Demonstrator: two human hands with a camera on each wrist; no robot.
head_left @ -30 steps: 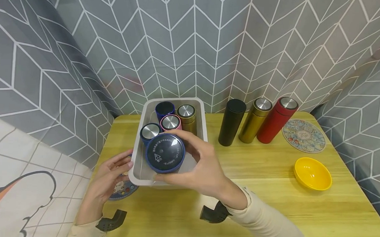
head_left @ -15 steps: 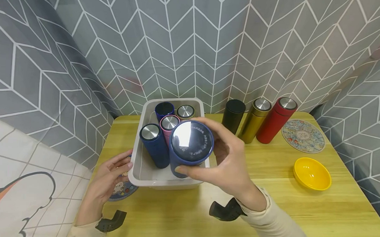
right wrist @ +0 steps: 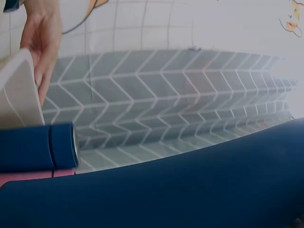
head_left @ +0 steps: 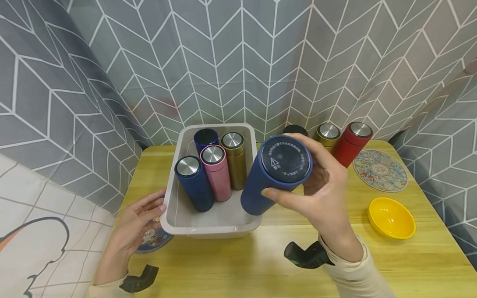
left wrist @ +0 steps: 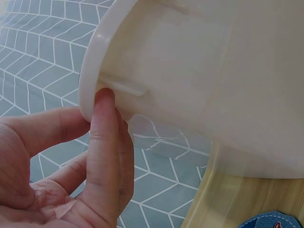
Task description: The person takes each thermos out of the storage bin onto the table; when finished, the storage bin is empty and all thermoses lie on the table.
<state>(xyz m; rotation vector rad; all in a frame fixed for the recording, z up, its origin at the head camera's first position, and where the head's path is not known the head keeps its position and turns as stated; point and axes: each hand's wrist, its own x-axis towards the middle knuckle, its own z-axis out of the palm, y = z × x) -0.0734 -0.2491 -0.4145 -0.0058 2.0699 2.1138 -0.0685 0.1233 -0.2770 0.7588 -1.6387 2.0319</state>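
In the head view the right hand [head_left: 324,187] grips a large blue bottle [head_left: 257,184] near its dark base, which faces up, over the right rim of a white bin [head_left: 216,230]. That bottle [right wrist: 166,190] fills the lower part of the right wrist view. Thumb and fingers of the left hand [head_left: 135,222] pinch the bin's left rim; the left wrist view shows this hand [left wrist: 95,156] on the rim [left wrist: 90,71]. Inside the bin stand a blue bottle [head_left: 195,187], a pink bottle [head_left: 218,174], a gold bottle [head_left: 236,164] and a dark blue bottle [head_left: 206,139].
Behind the right hand stand a black bottle [head_left: 295,130], a second gold bottle [head_left: 327,133] and a red bottle [head_left: 349,144]. A patterned round mat [head_left: 379,170] and a yellow bowl [head_left: 391,219] lie at the right. Another round mat [head_left: 152,240] is partly under the left hand.
The right hand has lifted the large blue bottle and carried it rightward from over the bin's middle to its right rim, uncovering the pink and gold bottles. The left hand has stayed put.
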